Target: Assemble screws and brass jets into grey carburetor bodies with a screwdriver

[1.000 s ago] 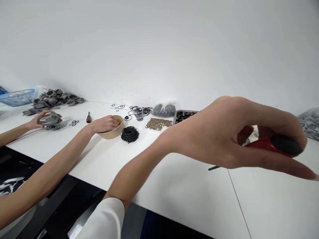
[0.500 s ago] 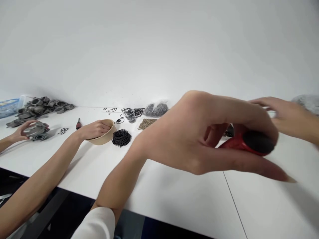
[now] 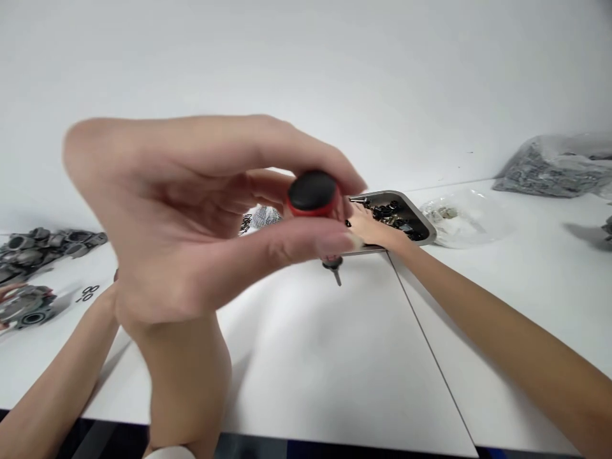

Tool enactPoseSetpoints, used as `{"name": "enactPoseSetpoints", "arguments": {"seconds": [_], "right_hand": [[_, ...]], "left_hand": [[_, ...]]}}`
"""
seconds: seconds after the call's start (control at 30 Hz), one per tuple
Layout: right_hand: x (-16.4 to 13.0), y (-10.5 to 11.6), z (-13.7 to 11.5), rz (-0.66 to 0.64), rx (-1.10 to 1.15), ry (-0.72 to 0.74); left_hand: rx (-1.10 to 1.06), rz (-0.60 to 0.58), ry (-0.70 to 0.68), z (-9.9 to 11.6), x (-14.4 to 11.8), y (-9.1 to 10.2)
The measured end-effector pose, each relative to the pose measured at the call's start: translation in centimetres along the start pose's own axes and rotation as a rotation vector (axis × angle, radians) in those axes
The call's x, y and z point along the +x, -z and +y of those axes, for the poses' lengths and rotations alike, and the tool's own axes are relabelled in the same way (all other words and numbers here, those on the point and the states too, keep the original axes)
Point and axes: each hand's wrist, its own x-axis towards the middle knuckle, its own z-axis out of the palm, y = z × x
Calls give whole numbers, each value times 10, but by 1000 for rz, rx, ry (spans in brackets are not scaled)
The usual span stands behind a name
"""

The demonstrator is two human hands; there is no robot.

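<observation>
My left hand (image 3: 210,236) is close to the camera, its fingers and thumb closed round a screwdriver (image 3: 312,191). The screwdriver has a red handle with a black end cap, and its short tip points down over the white table (image 3: 306,357). Farther off, my right hand (image 3: 364,224) reaches into a grey metal tray (image 3: 427,224) of small black parts (image 3: 394,217). Its fingertips are hidden behind my left hand and the screwdriver, so I cannot make out what they grip.
Plastic bags (image 3: 549,169) of grey parts and a clear bag (image 3: 466,223) lie to the right of the tray. At left are piled metal castings (image 3: 41,248), black rings (image 3: 87,294) and a co-worker's arm (image 3: 76,350), with a metal housing (image 3: 31,306) held in a hand.
The view has swung right, bringing the metal tray into sight. My left hand has turned, so the screwdriver's tip now shows. My right hand is in the tray.
</observation>
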Motion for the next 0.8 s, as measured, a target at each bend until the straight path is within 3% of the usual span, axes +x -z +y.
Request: {"name": "enactPoseSetpoints", "arguments": {"seconds": [0.13,0.23,0.3,0.4,0.6,0.8], "right_hand": [[0,2,7,-170,-6,-42],[5,-3,17,-172,-24,-15],[8,-7,22,-147,-33,-4],[9,-10,23,-125,-32,-7],[8,-6,19,-107,-14,-21],[10,-7,20,-8,-27,10]], "left_hand": [[42,89,-19,-10,-4,1],[59,148,5,-25,-8,-3],[29,162,-48,-37,-4,-9],[-29,138,-73,-56,9,-20],[-46,51,73,-92,21,-36],[-38,-11,110,-101,22,-36]]}}
